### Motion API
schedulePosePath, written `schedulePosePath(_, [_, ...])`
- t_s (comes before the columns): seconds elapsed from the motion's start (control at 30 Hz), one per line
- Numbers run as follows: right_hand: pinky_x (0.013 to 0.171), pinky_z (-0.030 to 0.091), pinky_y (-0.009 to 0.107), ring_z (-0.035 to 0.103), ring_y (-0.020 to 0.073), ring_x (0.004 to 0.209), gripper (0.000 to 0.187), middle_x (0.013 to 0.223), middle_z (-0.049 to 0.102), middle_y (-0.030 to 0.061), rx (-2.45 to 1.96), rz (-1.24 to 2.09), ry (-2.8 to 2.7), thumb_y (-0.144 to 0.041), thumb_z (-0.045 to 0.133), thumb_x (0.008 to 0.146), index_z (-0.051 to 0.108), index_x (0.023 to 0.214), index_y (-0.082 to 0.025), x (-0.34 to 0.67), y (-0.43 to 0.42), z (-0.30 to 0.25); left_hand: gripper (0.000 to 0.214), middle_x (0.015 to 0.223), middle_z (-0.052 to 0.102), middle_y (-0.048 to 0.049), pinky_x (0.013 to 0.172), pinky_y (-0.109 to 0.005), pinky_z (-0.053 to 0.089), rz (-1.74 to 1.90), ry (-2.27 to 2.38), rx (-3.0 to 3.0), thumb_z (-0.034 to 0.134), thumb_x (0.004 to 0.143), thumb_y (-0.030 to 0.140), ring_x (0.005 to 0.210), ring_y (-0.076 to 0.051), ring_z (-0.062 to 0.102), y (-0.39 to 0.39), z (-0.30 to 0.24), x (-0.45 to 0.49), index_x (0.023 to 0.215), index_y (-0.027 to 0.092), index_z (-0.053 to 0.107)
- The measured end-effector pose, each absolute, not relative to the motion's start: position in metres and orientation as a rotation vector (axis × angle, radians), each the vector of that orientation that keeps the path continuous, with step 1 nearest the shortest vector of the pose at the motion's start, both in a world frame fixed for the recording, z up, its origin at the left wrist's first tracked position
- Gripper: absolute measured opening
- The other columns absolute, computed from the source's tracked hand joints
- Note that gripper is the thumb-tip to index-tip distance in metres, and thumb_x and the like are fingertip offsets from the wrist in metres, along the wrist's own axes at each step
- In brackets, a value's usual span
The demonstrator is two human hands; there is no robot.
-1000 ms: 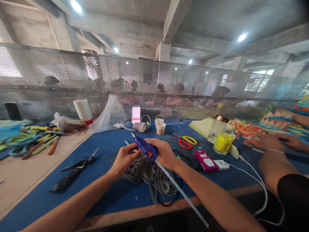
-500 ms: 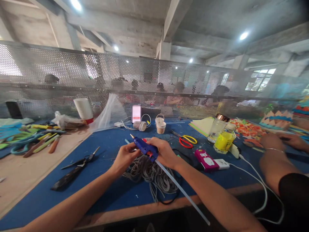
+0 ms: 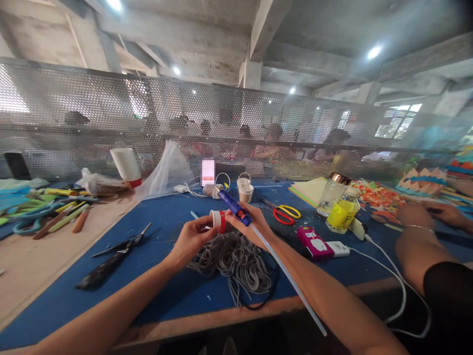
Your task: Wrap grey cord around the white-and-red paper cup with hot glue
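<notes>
My right hand [image 3: 254, 224] grips a blue hot-glue gun [image 3: 233, 207], its nozzle pointing up and away and a long clear glue stick [image 3: 291, 286] trailing back over my forearm. My left hand [image 3: 190, 239] pinches a small white cup with a red band [image 3: 217, 220], held on its side just left of the gun. Below both hands lies a heap of grey cord [image 3: 232, 261] on the blue table [image 3: 177, 296].
Black scissors [image 3: 114, 254] lie left; red-and-yellow scissors [image 3: 283, 214], a pink box [image 3: 314, 243], a white charger with cable [image 3: 338, 249], a yellow bottle [image 3: 342, 214] and a glass jar [image 3: 330, 195] lie right. Another person's arms [image 3: 421, 231] work at right. A perforated metal screen [image 3: 221, 128] backs the table.
My right hand has swung the glue gun up and away, so its nozzle now points toward the screen. The small red-banded cup now shows in my left hand.
</notes>
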State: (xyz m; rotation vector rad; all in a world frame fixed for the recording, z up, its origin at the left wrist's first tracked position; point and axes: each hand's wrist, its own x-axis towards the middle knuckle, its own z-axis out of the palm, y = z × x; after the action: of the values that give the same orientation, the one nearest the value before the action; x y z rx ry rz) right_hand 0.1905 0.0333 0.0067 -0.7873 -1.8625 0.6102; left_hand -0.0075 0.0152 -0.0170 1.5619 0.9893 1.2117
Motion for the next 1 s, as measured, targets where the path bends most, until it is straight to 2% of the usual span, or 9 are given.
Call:
schedulePosePath(0.17, [0.07,0.045,0.026,0.057,0.0136,0.073,0.021,0.081,0.066,0.0024,-0.756,0.741,-1.802,-0.032,0.064,0.082,0.067,0.094,-0.016,0.1904,0.0339,0.0069,0.038,0.097,0.075,-0.0073,0.075,-0.026,0.05,1.179,0.976,1.577,0.072,0.077,0.033,0.084,-0.021,0.067,0.0143,-0.0174,-0.0076,0.109,0.013,0.072])
schedulePosePath(0.43, [0.069,0.044,0.025,0.056,0.0127,0.072,0.017,0.084,0.066,0.0018,-0.728,0.738,-1.78,-0.029,0.066,0.079,0.067,0.091,-0.018,0.1907,0.0347,0.008,0.036,0.09,0.075,-0.0065,0.068,-0.025,0.049,1.145,0.981,1.548,0.073,0.075,0.035,0.075,-0.019,0.066,0.0092,-0.0119,-0.0058,0.104,0.013,0.073])
schedulePosePath(0.73, [0.062,0.042,0.024,0.051,0.0116,0.065,0.018,0.075,0.062,0.0,-0.784,0.741,-1.735,-0.033,0.064,0.081,0.068,0.091,-0.018,0.1922,0.0374,0.0072,0.034,0.089,0.075,-0.0066,0.071,-0.025,0.049,1.127,0.947,1.504,0.075,0.074,0.035,0.075,-0.018,0.066,0.0098,-0.0127,-0.0053,0.1,0.013,0.073])
schedulePosePath(1.0, [0.064,0.042,0.024,0.051,0.0121,0.067,0.022,0.074,0.061,0.0001,-0.843,0.725,-1.729,-0.036,0.064,0.081,0.069,0.09,-0.017,0.1926,0.0372,0.0105,0.033,0.089,0.075,-0.0064,0.072,-0.027,0.049,1.113,0.935,1.527,0.074,0.075,0.037,0.077,-0.02,0.066,0.0113,-0.0134,-0.0082,0.098,0.014,0.073])
